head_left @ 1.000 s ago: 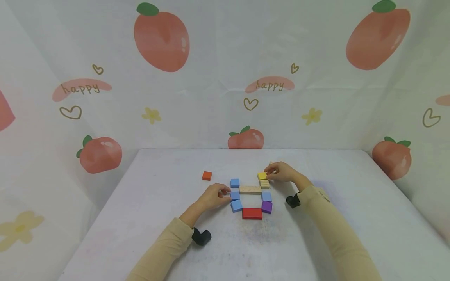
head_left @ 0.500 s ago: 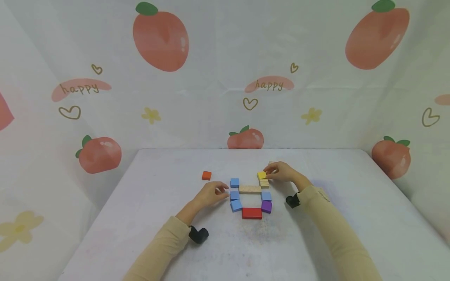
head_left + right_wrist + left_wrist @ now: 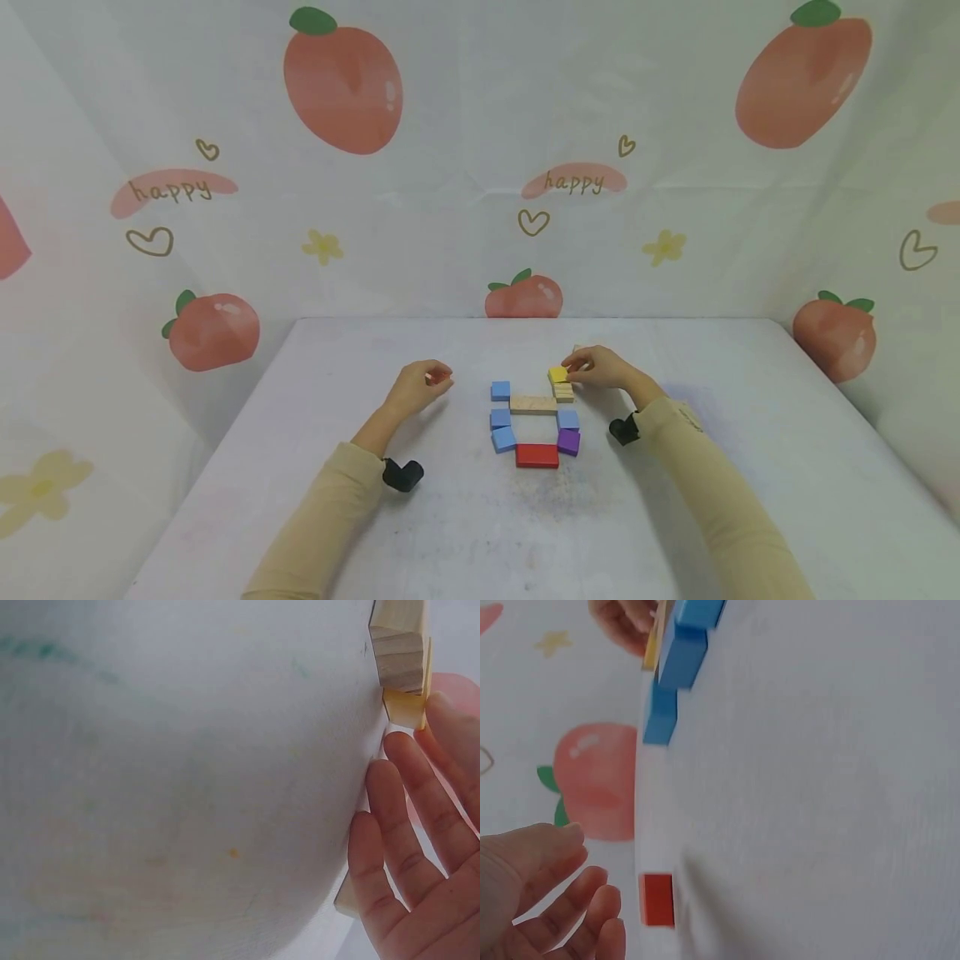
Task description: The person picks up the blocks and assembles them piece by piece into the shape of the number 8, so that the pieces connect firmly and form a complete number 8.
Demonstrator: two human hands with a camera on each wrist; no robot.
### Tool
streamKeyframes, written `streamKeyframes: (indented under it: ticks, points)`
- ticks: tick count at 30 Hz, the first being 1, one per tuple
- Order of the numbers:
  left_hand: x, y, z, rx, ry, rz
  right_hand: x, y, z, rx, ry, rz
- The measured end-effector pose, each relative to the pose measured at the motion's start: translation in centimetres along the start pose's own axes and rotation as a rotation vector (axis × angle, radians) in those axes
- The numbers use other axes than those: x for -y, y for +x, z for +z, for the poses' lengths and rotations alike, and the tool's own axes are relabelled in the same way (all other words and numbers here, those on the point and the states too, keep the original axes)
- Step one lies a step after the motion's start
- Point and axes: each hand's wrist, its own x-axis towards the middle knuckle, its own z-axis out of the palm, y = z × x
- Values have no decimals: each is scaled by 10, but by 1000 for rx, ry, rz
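My left hand [image 3: 417,388] hovers at the left of the table with fingers loosely bent and apart. Just beyond its fingertips in the left wrist view lies an orange-red block [image 3: 658,899], mostly hidden by the hand in the head view. At the upper right of a block outline, thumb and fingers of my right hand [image 3: 600,367] pinch the edge of a yellow block [image 3: 558,374]. That block touches a small wooden block [image 3: 563,392]. A long plain wooden block [image 3: 533,405] spans the outline's middle.
Blue blocks [image 3: 500,391] line the outline's left side, and another blue block [image 3: 567,419] stands above a purple block [image 3: 568,442] on the right. A red block [image 3: 537,456] closes the near end. Behind my right hand, a wooden block [image 3: 578,347] is partly hidden.
My left hand has left the blue blocks and moved left and away from me, over to the orange-red block. The right hand stays at the yellow block.
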Motion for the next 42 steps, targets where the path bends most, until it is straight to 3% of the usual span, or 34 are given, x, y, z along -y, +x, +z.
streamKeyframes:
  ticks: [9,14,24,33,42]
  points:
    - [15,8,-7,-35,44,-191,-3,-1,2,-10,30,17]
    - [19,13,-3,-26,53,-223,-4,-2,2,-15,28,10]
    - [29,22,-4,124,99,-164,-3,-2,3,-25,32,7]
    - [39,26,-6,163,114,-130,-2,-3,2,-21,71,31]
    - [39,27,-6,143,113,-107,-2,-2,1,-16,63,4]
